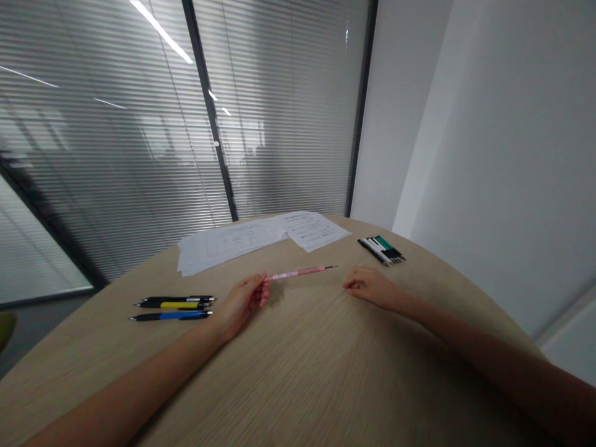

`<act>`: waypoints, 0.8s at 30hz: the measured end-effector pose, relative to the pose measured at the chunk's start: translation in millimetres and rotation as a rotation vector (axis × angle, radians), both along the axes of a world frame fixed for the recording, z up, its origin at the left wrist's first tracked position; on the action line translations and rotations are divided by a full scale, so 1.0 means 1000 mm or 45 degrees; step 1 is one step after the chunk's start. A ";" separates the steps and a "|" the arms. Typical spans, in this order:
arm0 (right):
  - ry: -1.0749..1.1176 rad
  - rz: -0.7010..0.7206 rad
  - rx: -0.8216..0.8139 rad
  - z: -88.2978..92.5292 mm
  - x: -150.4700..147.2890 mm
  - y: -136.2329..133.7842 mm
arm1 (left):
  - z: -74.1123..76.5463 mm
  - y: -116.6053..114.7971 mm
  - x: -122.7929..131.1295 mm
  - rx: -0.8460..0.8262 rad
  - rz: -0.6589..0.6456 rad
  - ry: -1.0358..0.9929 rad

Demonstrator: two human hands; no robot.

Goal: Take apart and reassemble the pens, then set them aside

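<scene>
A pink pen (pixel 298 273) is held out between the thumb and fingers of my left hand (pixel 246 301), just above the table. Its thin dark end points right and looks like a bare refill. To the right of that end, apart from it, is my right hand (pixel 370 287), its fingers curled together; whatever they hold, if anything, is too small to make out. Beside my left hand lie a black pen (pixel 177 298), a yellow-and-black pen (pixel 179 305) and a blue-and-black pen (pixel 172 316). Several pens (pixel 379 249) in white, black and green lie side by side beyond my right hand.
Printed paper sheets (pixel 233 242) overlap near the far edge of the round wooden table (pixel 298 385), with another printed sheet (pixel 316 233) at their right end. Behind the table stand a glass partition with blinds (pixel 288 124) and a pale wall (pixel 512 155).
</scene>
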State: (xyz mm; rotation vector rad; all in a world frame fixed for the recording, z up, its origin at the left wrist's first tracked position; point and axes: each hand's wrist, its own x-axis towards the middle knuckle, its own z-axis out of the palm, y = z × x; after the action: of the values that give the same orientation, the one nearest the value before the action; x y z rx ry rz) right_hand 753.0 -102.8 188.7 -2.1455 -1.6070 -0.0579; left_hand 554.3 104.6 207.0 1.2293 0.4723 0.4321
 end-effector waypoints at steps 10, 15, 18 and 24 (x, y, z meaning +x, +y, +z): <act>0.162 -0.011 -0.010 0.008 0.000 -0.003 | 0.002 -0.002 0.001 0.022 0.006 -0.001; 0.305 -0.160 0.273 0.014 -0.003 -0.004 | 0.000 -0.002 0.000 0.040 -0.014 -0.002; 0.320 -0.089 0.341 0.016 -0.011 -0.004 | -0.001 -0.003 0.000 0.086 -0.030 0.014; 0.097 0.166 0.358 0.017 -0.026 -0.005 | 0.000 -0.006 0.000 0.157 -0.044 0.034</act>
State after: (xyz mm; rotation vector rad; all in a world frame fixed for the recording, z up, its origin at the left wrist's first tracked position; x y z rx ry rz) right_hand 727.3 -107.9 206.2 -1.8067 -1.5875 -0.1504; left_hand 554.6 98.2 207.2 1.3618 0.4515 0.4210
